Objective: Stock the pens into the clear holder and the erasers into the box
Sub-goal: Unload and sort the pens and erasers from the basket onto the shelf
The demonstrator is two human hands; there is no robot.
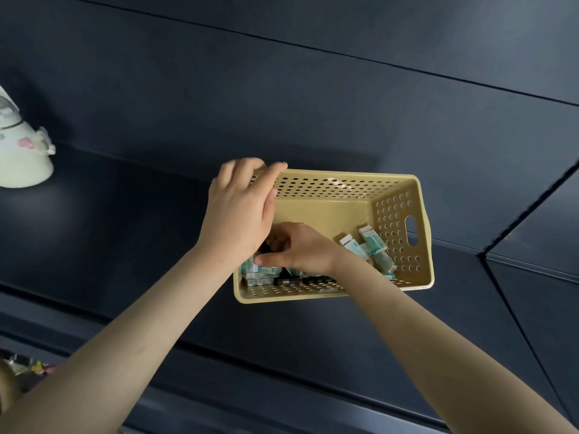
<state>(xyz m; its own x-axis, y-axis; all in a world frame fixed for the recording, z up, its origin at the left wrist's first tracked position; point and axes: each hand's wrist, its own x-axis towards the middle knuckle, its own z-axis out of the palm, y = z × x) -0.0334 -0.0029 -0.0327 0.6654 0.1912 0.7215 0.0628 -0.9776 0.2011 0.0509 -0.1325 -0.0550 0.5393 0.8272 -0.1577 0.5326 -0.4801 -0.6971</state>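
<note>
Left arm: reaches up and forward from the lower left, bare to the elbow.
Left hand (238, 211): grasps the far left corner of the basket (404, 183), fingers curled over the rim, thumb down along the inside of the left wall.
Right arm: comes in from the lower right and crosses the near rim of the basket.
Right hand (297, 249): inside the basket, palm down, thumb lying along the top of the left stack of erasers (261, 272); its fingers are curled and partly hidden behind the left hand, so I cannot tell whether they hold anything.
Basket: yellow plastic with perforated walls and a handle slot in the right end; it sits on a dark shelf (125, 230).
Erasers: one stack in the near left corner, more loose ones (372, 242) leaning at the right end.
Pens (288, 280): black, lying along the near wall beneath the right hand.
Writing: the erasers wear white and teal sleeves; the print is too small to read.
Far left: a pale rounded object with pink marks (22, 155) stands on the shelf, well apart from the basket.
</note>
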